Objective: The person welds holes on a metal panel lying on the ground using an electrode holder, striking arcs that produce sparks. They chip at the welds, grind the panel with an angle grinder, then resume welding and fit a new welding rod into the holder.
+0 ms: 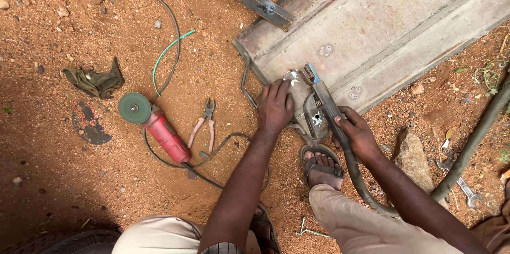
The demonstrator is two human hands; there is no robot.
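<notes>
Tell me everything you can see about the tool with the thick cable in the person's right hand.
It looks like a welding electrode holder: a worn grey metal clamp with a bluish tip and a visible spring near its middle. Its dark handle sits in the right hand, and a thick dark cable runs back from it past the sandalled foot. It lies tilted, its jaw end pointing at the corner of the rusty steel panel, beside the left hand pressed on that corner. Whether it holds a rod cannot be told.

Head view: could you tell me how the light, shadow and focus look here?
Head view: soft daylight, no glare; a broad shadow darkens the ground at the lower left; the left hand, right hand and welding holder are sharp, the frame edges bend slightly.
</notes>
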